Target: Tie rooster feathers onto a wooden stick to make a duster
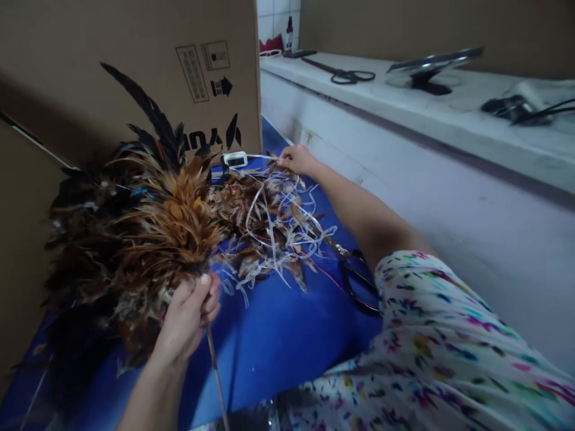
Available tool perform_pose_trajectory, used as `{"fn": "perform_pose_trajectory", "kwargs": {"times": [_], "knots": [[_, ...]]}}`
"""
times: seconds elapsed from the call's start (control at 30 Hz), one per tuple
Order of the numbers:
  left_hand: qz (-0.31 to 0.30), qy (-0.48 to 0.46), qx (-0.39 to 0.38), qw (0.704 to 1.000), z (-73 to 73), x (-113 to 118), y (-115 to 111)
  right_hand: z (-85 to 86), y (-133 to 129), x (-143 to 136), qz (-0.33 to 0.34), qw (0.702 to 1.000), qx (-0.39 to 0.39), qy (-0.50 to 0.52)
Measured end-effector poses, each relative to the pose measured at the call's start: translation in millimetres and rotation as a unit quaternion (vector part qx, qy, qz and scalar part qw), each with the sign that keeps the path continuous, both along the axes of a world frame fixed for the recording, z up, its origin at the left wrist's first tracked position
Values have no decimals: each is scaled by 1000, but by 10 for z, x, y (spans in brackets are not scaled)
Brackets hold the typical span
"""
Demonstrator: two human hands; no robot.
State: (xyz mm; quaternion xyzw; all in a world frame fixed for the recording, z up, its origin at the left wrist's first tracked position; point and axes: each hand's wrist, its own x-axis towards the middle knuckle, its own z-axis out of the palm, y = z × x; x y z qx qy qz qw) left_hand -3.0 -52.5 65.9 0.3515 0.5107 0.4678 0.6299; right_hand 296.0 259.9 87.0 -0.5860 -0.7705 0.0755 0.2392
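Note:
My left hand (193, 314) is closed around a thin stick (214, 365), just below the brown feathers (177, 221) gathered at its upper end. These look like a feather duster, with long black feathers (148, 105) rising behind. Farther off, my right hand (297, 160) is pinched on what looks like a thin white plastic string (265, 157). Below it lies a loose heap of small brown feathers (238, 206) tangled with white plastic strips (272, 239). Scissors with black handles (359, 281) lie by my right forearm, their blades partly under the heap.
Blue sheeting (287, 335) covers the work surface. A large cardboard box (135, 36) stands behind it. A small white device with a dark screen (235, 159) sits beyond the feathers. The ledge at right (381, 78) holds more scissors (345, 76), a phone-like slab (435, 61) and cables (516, 111).

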Motion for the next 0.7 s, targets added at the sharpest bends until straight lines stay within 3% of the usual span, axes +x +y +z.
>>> {"fn": "perform_pose_trajectory", "kwargs": {"times": [0.17,0.27,0.37,0.43,0.53,0.6,0.7], "knots": [[-1,6,18,1000,-22,-30,-2,71,-573,133,143,987,-70,-25],[1,1,13,1000,-20,-31,-11,67,-963,177,263,957,-108,-51],[4,-2,0,1000,-6,-12,-21,29,-1080,204,326,925,-193,-28],[11,0,-6,1000,7,-1,-30,-26,-912,202,284,936,-199,51],[17,7,-17,1000,19,1,-42,-150,-404,128,119,978,-114,127],[20,12,-27,999,11,-7,-49,-242,-44,5,69,994,-43,67],[25,20,-37,999,-25,-29,-57,-374,337,-267,58,996,-40,-50]]}}
